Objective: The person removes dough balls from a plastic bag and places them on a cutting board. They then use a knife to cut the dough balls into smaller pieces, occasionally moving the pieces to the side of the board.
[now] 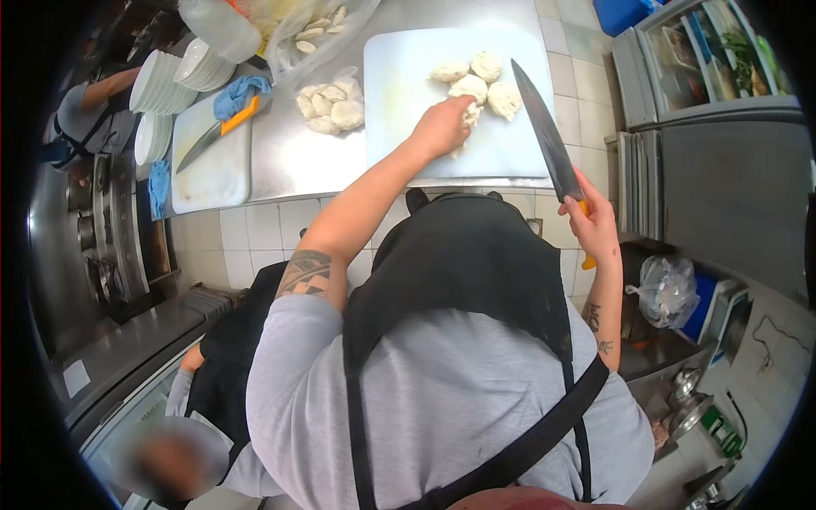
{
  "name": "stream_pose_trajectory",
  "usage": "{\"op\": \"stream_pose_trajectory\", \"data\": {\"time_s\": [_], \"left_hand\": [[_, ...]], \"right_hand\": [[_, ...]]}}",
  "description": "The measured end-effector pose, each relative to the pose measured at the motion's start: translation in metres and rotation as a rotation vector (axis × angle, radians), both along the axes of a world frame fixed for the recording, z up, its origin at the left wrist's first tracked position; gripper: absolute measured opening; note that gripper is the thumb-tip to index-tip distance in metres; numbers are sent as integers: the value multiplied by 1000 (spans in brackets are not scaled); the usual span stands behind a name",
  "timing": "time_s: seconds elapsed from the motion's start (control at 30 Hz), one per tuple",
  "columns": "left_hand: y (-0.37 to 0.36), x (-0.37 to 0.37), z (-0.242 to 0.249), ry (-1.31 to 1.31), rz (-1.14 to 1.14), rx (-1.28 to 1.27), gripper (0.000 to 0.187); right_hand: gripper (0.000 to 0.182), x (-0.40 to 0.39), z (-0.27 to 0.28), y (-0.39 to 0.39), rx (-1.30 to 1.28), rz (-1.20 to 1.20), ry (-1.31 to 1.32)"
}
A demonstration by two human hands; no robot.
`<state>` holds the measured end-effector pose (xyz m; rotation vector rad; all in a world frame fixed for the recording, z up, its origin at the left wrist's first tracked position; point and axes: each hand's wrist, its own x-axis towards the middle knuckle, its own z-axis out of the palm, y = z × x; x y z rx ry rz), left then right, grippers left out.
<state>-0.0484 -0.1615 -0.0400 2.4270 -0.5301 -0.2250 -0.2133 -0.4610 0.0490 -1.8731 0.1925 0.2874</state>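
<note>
Gray shirt (459, 382) foremost, a worker's left hand (444, 126) curls over pale pieces (468, 87) on a white board (399, 89), grip unclear, apparently arranging; the right hand (593, 223) clasps a knife (545, 121). Slicing would need the left clear.

The steel counter (285, 161) carries a large cutting board (395, 93), a smaller board (223, 180), bowls (157, 82) and bagged pale pieces (327, 109).

The left arm (364, 208) stretches forward, left hand (444, 126) curled; the right hand (592, 223) grips farther back.
</note>
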Motion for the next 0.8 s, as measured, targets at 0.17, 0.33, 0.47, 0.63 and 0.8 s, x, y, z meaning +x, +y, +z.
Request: {"op": "stream_pose_trajectory", "data": {"time_s": [0.17,0.33,0.47,0.63,0.8], "left_hand": [[28,9,2,384,545,-644,41],[84,49,8,329,743,-907,31],[153,127,68,162,779,-668,46],[203,199,92,148,891,-546,77],[164,168,57,-151,580,-214,85]], "right_hand": [[57,-3,-3,-1,58,-60,32],[58,-1,-4,0,36,-58,20],[58,0,-5,-2,-12,-58,16],[60,-7,-26,-9,-31,-36,-34],[57,-9,-10,2,24,-85,7]]}}
